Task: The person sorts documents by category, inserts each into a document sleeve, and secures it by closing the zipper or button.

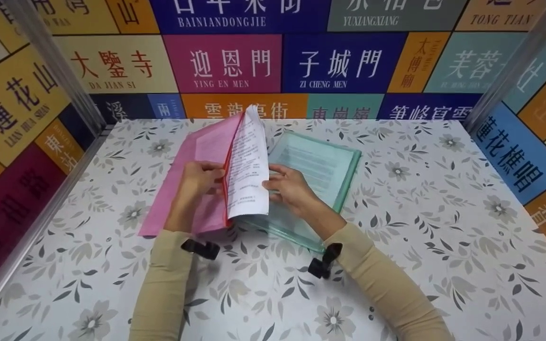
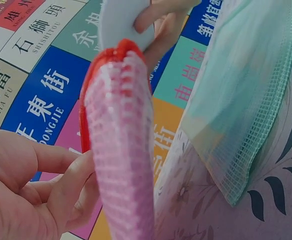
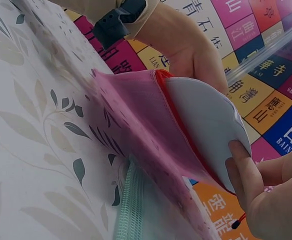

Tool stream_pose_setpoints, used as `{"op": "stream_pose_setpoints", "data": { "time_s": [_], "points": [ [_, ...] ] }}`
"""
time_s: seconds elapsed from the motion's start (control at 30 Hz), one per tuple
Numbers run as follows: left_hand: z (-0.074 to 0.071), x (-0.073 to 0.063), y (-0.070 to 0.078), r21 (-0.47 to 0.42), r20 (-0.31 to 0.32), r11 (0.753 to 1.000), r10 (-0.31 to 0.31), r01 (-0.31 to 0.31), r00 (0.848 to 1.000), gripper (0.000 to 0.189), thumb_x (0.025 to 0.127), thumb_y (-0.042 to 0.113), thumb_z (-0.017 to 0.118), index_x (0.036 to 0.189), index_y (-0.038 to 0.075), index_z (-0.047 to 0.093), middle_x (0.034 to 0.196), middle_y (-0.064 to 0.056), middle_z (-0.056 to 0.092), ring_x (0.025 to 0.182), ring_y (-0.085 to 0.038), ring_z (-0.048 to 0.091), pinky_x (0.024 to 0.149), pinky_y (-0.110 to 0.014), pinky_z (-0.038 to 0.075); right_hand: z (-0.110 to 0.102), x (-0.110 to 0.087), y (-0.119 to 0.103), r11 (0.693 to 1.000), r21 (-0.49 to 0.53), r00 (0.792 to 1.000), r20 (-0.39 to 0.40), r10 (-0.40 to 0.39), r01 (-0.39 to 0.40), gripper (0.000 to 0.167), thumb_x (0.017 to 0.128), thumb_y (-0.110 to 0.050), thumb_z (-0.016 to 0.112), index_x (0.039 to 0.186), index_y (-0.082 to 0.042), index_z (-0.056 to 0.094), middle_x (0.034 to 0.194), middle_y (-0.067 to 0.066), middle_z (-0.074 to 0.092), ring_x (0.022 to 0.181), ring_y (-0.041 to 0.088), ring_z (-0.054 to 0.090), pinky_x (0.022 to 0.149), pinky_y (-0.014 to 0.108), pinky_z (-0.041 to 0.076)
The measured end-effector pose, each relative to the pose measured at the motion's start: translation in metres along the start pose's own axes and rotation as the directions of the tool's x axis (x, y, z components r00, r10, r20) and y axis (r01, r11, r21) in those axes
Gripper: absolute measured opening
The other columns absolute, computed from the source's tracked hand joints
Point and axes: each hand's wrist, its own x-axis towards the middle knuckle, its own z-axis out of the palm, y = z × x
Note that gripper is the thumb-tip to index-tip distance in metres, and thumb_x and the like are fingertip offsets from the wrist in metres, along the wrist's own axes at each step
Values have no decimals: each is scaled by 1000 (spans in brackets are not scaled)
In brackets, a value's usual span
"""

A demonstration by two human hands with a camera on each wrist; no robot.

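My left hand (image 1: 198, 182) pinches the open edge of a pink mesh zipper pouch (image 2: 123, 165). A red zipper (image 3: 183, 130) lines its mouth, which gapes toward the right. White printed sheets (image 1: 248, 166) stand partly out of that mouth, bowed along their length. At their right edge my right hand (image 1: 291, 188) grips them between thumb and fingers. In the right wrist view, the right fingers (image 3: 243, 172) lie against the sheets' blank side. The sheets' lower part is hidden inside the pouch.
A green mesh zipper pouch (image 1: 296, 229) with printed paper inside lies flat on the table, partly under the pink pouch and the right hand. The floral tabletop (image 1: 424, 265) meets sign-covered walls (image 1: 221, 61) at the back and sides.
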Motion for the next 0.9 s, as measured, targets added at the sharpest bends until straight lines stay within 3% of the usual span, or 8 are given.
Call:
{"op": "stream_pose_setpoints", "data": {
  "time_s": [0.17,0.3,0.43,0.63,0.9],
  "points": [
    [1,-1,-1,-29,-10,999,34,-34,999,28,98,12,61,123,3,69,117,-15,67,80,-18,68,61,-26,59,5,1,1,1000,-12,1000,7,11,-11,56,95,3,61,147,-8,45,132,16,64,97,19,70,79,30,60],
    [0,-2,-2,-55,-9,996,69,-69,998,28,98,11,60,122,1,69,114,-17,67,75,-16,68,60,-27,60,7,2,-1,998,-59,1000,-5,0,0,56,94,3,62,146,-8,47,131,15,65,95,18,71,73,27,60],
    [-1,-2,-1,-36,-13,998,59,-59,998,27,98,11,60,122,2,69,113,-16,67,75,-17,67,59,-26,59,4,4,-6,992,-120,1000,-3,29,-30,53,93,1,63,143,-8,50,126,13,68,94,18,71,69,26,59],
    [0,-2,1,-36,-16,999,32,-33,999,27,98,11,60,122,2,69,115,-16,67,78,-19,69,62,-27,60,-1,5,-10,979,-167,989,70,127,-114,47,92,-4,68,137,-7,55,116,13,71,93,20,72,69,30,60],
    [3,-5,6,-47,2,998,32,-32,999,27,98,12,61,122,2,69,116,-16,67,79,-19,70,64,-28,61,9,4,-10,972,-222,994,61,94,-78,45,90,1,68,133,-3,57,104,10,71,83,18,71,61,26,57]
  ]
}}
